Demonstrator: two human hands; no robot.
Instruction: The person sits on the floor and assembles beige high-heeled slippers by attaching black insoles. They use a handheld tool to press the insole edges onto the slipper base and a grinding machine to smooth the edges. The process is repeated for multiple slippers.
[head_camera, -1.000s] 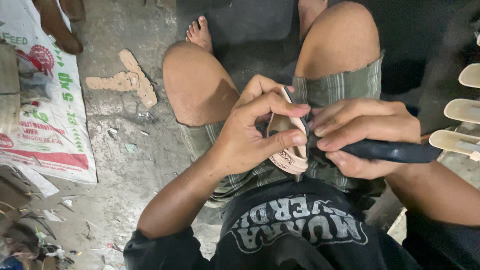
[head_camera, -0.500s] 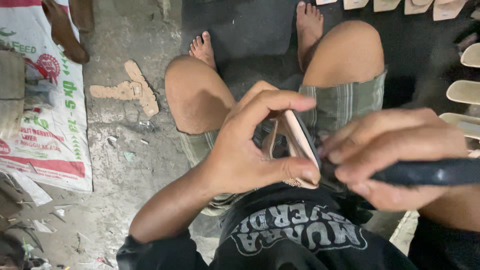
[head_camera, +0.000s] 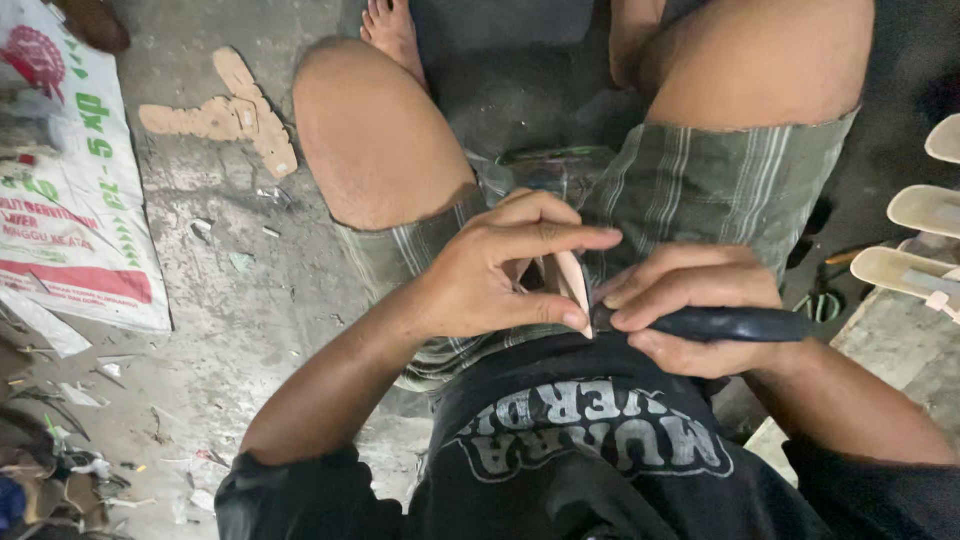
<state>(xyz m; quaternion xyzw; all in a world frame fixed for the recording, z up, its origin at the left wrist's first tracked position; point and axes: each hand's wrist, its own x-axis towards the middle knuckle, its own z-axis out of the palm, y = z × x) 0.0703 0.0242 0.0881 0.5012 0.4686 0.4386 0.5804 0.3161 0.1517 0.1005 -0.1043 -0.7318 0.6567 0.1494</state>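
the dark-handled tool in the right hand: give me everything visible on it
The tool shows mostly as a smooth, dark blue-black handle, rounded and slightly glossy, plastic or rubber by its look. It lies nearly level over the lap, its butt end pointing toward the person's right. The right hand wraps it, fingers over the top and thumb along the front. Its working end is hidden where it meets the thin pale piece pinched in the left hand, so the blade or tip cannot be made out.

Pale tan sandal piece (head_camera: 573, 282): thin, flat, held edge-on and near upright over lap, mostly hidden between fingers, exact shape hard to tell. Dark-handled tool (head_camera: 730, 324): smooth blue-black grip lying level, working end touching piece's lower edge, tip hidden.
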